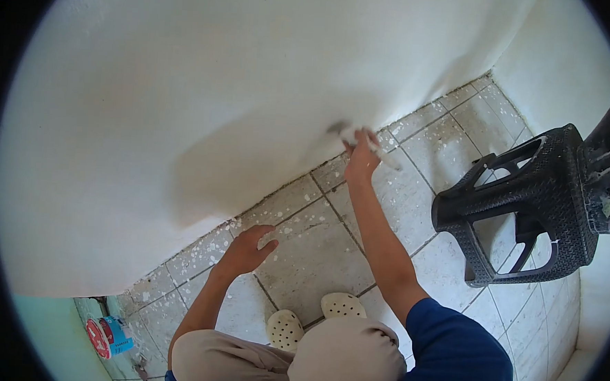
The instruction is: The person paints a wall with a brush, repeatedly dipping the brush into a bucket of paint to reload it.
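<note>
My right hand (363, 155) is closed around a paintbrush (392, 160), slightly blurred, with its pale handle pointing down to the right. The dark bristles are right at the lower part of the white wall (220, 103), just above the floor line. My left hand (247, 248) hovers over the tiles near the wall's base, empty, its thumb and fingers apart. Shadows of my arms fall across the wall.
Paint-spattered floor tiles (316, 246) run along the wall. To the right stands a black plastic stool (525, 195) with a paint-streaked black bucket (606, 165) on it. A red and blue container (110, 337) is at lower left. My cream clogs (285, 329) are below.
</note>
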`<state>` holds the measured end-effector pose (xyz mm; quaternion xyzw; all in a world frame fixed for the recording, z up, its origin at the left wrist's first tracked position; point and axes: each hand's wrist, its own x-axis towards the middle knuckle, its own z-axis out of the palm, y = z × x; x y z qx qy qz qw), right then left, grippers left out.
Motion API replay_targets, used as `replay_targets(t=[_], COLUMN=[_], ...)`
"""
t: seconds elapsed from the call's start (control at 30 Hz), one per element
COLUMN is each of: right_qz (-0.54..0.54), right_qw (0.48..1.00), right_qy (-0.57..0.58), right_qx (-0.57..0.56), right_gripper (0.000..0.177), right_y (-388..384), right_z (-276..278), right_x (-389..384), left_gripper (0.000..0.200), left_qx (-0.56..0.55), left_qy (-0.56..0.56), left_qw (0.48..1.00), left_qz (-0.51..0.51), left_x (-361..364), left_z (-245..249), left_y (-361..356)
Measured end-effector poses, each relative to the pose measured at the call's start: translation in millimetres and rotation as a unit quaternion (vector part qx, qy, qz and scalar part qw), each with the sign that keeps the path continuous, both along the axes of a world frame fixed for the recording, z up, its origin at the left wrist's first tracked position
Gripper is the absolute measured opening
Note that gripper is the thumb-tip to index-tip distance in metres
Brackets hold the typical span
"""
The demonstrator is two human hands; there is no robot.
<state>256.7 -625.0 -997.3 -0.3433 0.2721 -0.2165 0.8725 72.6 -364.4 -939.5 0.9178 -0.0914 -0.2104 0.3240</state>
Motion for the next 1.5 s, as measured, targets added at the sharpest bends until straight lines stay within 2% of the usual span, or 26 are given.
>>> replay_targets(t=[0.07, 0.17, 0.2, 0.27, 0.33, 0.43, 0.53, 0.57, 0.6, 0.67, 0.7, 0.8, 0.9, 0.93, 1.0, 1.03, 1.13, 1.2, 1.23, 1.33, 1.37, 1.47, 1.5], right_qz=[-0.01, -0.028, -0.026, -0.022, 0.028, -0.031, -0.037, -0.029, -0.018, 0.004, -0.031, -0.02, -0.062, -0.047, -0.018, 0.007, -0.021, -0.072, -0.095, -0.078, -0.045, -0.017, -0.042], right_qw=[0.988, 0.968, 0.984, 0.995, 0.996, 0.999, 0.986, 0.985, 0.993, 0.97, 0.97, 1.0, 0.987, 0.993, 0.987, 0.985, 0.999, 0.994, 0.987, 0.988, 0.944, 0.998, 0.999], right_qy=[-0.151, -0.251, -0.172, -0.017, 0.04, 0.028, -0.161, -0.169, -0.078, 0.099, 0.078, -0.022, -0.144, -0.083, 0.037, 0.093, 0.018, -0.079, -0.127, 0.02, 0.082, 0.058, 0.013], right_qx=[0.039, 0.005, -0.03, -0.101, -0.074, 0.015, 0.001, -0.011, -0.083, -0.223, -0.226, -0.005, -0.015, -0.063, -0.154, -0.148, -0.019, -0.018, -0.019, -0.135, -0.317, -0.034, -0.033], right_gripper=[0.033, 0.034, 0.033, 0.033, 0.028, 0.023, 0.028, 0.024, 0.023, 0.021, 0.023, 0.029, 0.028, 0.026, 0.021, 0.024, 0.035, 0.03, 0.028, 0.026, 0.036, 0.031, 0.029], right_y=[0, -2, 4, 25, 15, 1, 1, 6, 14, 29, 30, 12, 10, 16, 36, 35, 13, 9, 8, 33, 24, 14, 12], right_z=[85, 143, 117, 11, -72, -35, 52, 62, 45, -40, -96, -35, 27, 3, -86, -103, -39, 35, 52, -3, -71, -55, -27], right_x=[-4, -24, -20, -3, -2, -19, -35, -33, -29, -7, 1, -31, -43, -31, -1, -4, -26, -38, -37, -7, 2, -21, -24], left_gripper=[0.041, 0.042, 0.042, 0.042, 0.043, 0.044, 0.044, 0.044, 0.044, 0.043, 0.043, 0.041, 0.041, 0.041, 0.041, 0.04, 0.04, 0.04, 0.04, 0.038, 0.038, 0.036, 0.036], left_qx=[-0.005, -0.006, -0.003, -0.001, 0.003, -0.004, 0.006, 0.003, 0.0, 0.001, 0.005, 0.0, 0.0, 0.002, -0.001, -0.001, -0.027, -0.038, -0.045, -0.041, -0.042, -0.038, -0.035], left_qy=[0.002, 0.032, 0.04, 0.037, 0.016, 0.034, 0.034, 0.035, 0.034, 0.02, 0.005, 0.007, 0.031, 0.03, 0.017, 0.005, 0.001, 0.019, 0.029, 0.012, -0.005, -0.059, -0.072], left_qw=[1.0, 0.999, 0.999, 0.999, 1.0, 0.999, 0.999, 0.999, 0.999, 1.0, 1.0, 1.0, 1.0, 1.0, 1.0, 1.0, 0.999, 0.999, 0.998, 0.999, 0.999, 0.997, 0.997], left_qz=[-0.001, 0.006, 0.012, 0.009, -0.006, 0.006, 0.001, 0.004, 0.006, 0.0, -0.006, 0.003, 0.002, -0.004, -0.001, 0.0, 0.019, 0.02, 0.023, -0.005, -0.009, -0.017, -0.019], left_x=[3, 8, 9, 9, 7, 2, 1, 2, 4, 7, 7, 8, 4, 8, 13, 19, 24, 23, 22, 28, 29, 38, 41], left_z=[-3, 7, 10, 11, 3, 5, 1, -1, -4, -2, -1, 2, -2, -2, 4, 7, 16, 19, 19, 21, 23, 26, 27], left_y=[-4, -11, -11, -10, -5, -3, 0, 0, 1, 0, 0, 1, 3, 1, -5, -9, -15, -19, -22, -25, -25, -22, -21])
